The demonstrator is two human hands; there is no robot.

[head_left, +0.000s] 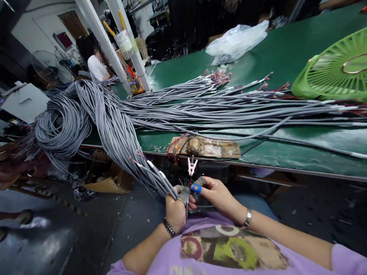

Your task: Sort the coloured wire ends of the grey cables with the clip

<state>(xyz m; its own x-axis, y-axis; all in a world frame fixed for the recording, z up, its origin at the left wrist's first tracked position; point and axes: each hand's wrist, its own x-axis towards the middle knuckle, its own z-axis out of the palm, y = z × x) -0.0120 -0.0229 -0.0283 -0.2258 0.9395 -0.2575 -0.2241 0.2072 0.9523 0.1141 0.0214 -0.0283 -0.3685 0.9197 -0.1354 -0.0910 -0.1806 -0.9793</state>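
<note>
My left hand (175, 211) is closed around the ends of some grey cables (156, 177), its thumb covered by a grey wrap. Thin coloured wires (184, 182) poke up from the cable end between my hands. My right hand (215, 193), with blue and grey tape on its fingers, pinches at these wires; the exact strand is hidden by the fingertips. Just beyond my hands, a pink clip (192, 166) stands at the bench edge, below a wooden board (216, 146) that carries a brownish lump and red and black leads.
Long bundles of grey cable (181, 110) spread over the green bench (299, 154), and one thick bundle hangs off its left edge. A green fan (343, 67) and a plastic bag (238, 42) sit on the bench. A cardboard box (109, 179) lies below. Another person (98, 67) is at the back left.
</note>
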